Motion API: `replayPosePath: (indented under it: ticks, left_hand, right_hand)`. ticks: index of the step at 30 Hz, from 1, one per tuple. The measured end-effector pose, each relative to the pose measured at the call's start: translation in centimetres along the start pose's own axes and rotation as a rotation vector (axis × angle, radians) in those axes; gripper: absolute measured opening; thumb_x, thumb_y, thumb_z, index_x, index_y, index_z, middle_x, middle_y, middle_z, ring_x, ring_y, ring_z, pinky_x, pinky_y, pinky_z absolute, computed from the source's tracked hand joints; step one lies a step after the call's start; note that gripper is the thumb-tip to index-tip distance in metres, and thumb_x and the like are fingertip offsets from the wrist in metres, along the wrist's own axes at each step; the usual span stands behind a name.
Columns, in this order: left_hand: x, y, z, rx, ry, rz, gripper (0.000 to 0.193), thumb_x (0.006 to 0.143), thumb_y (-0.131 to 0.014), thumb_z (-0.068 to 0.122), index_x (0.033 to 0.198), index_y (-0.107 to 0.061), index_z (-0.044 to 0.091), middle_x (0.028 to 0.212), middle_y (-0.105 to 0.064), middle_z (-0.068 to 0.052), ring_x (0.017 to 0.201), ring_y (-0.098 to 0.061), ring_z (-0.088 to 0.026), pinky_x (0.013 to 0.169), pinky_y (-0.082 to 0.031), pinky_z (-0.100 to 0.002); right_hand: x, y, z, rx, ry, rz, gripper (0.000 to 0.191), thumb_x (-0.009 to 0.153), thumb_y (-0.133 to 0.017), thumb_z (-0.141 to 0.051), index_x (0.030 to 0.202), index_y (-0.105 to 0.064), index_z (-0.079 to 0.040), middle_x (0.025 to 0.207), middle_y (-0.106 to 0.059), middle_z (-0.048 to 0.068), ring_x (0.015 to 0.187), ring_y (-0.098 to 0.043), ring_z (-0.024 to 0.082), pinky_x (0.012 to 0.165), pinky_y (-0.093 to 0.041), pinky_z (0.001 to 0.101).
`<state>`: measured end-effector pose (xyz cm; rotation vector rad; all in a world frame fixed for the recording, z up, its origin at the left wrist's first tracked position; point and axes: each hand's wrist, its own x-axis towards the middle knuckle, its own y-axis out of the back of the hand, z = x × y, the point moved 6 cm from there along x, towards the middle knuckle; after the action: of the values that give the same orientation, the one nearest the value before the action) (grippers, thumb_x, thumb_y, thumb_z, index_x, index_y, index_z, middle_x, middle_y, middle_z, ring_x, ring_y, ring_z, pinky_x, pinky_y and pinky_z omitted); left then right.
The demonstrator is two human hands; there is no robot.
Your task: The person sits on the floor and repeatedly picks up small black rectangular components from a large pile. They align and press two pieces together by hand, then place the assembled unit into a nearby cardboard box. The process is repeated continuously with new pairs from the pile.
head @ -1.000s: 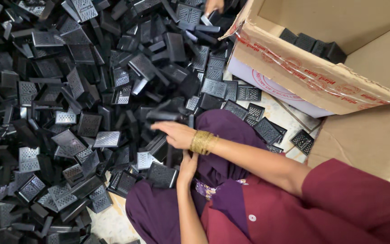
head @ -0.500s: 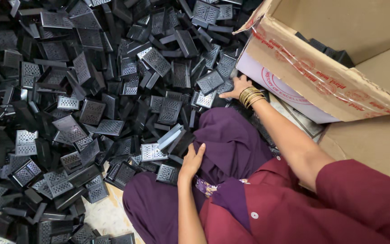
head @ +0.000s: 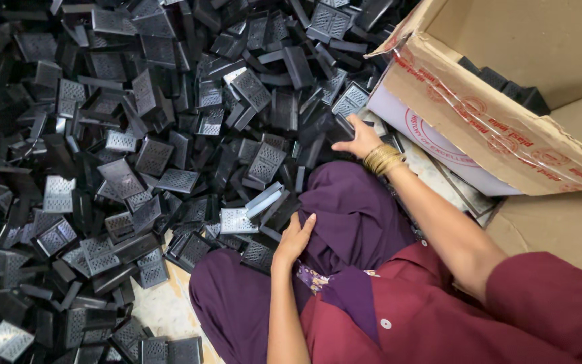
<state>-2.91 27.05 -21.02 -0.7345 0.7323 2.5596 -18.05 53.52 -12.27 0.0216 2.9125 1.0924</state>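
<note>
I sit on the floor in purple trousers (head: 365, 216) and a maroon top. My right hand (head: 360, 140), with gold bangles (head: 383, 160) at the wrist, reaches forward. Its spread fingers lie on black plastic grille parts (head: 264, 162) at the pile's edge, close to the cardboard box (head: 479, 128). I cannot see a part gripped in it. My left hand (head: 296, 237) rests on the purple cloth over my leg and holds nothing. A light grey part (head: 264, 199) lies just above it.
A big heap of black perforated plastic parts (head: 122, 175) covers the floor to the left and ahead. The open cardboard box at the right holds several black parts (head: 506, 84) inside. Pale speckled floor (head: 163, 310) shows near my left knee.
My right hand has swung from the pile in front of my lap rightward to the parts beside the box. My left hand stays on my leg. The view has shifted slightly.
</note>
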Motion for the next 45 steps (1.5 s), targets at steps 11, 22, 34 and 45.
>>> replayPosePath:
  ticks: [11, 22, 34, 45]
  left_hand:
    - [-1.5, 3.0, -1.0, -0.597, -0.072, 0.015, 0.075, 0.089, -0.075, 0.032, 0.151, -0.041, 0.007, 0.127, -0.066, -0.01, 0.106, -0.062, -0.019, 0.086, -0.052, -0.035]
    - [-0.5, 4.3, -3.1, -0.802, -0.155, 0.067, 0.064, 0.089, -0.072, 0.013, 0.146, -0.046, 0.006, 0.119, -0.07, -0.01, 0.104, -0.068, -0.016, 0.081, -0.058, -0.031]
    - [-0.2, 5.2, -3.5, -0.769, -0.183, 0.32, 0.037, 0.093, -0.068, 0.021, 0.124, -0.061, 0.002, 0.095, -0.078, -0.006, 0.081, -0.076, -0.014, 0.064, -0.057, -0.025]
    - [-2.8, 6.5, 0.7, -0.549, -0.177, 0.642, 0.023, 0.091, -0.074, 0.019, 0.097, -0.06, 0.002, 0.076, -0.071, -0.006, 0.061, -0.068, -0.011, 0.053, -0.052, -0.026]
  right_hand:
    - [-11.8, -7.1, -11.1, -0.042, 0.506, -0.379, 0.101, 0.068, -0.089, -0.027, 0.15, -0.037, -0.001, 0.137, -0.055, 0.021, 0.127, -0.049, 0.039, 0.109, -0.038, 0.0462]
    - [-10.5, -5.7, -7.6, -0.088, 0.405, -0.429, 0.062, 0.079, -0.083, -0.018, 0.136, -0.06, -0.01, 0.114, -0.069, 0.009, 0.096, -0.07, 0.025, 0.084, -0.058, 0.0358]
    - [-10.9, -2.9, -7.1, 0.188, 0.23, -0.435, 0.035, 0.082, -0.073, -0.005, 0.117, -0.074, -0.007, 0.087, -0.068, -0.002, 0.072, -0.06, 0.006, 0.066, -0.052, 0.0248]
    - [-9.0, -0.3, -2.0, 0.08, -0.094, -0.35, 0.037, 0.088, -0.071, -0.015, 0.124, -0.065, -0.008, 0.093, -0.073, 0.003, 0.081, -0.068, 0.013, 0.074, -0.054, 0.0274]
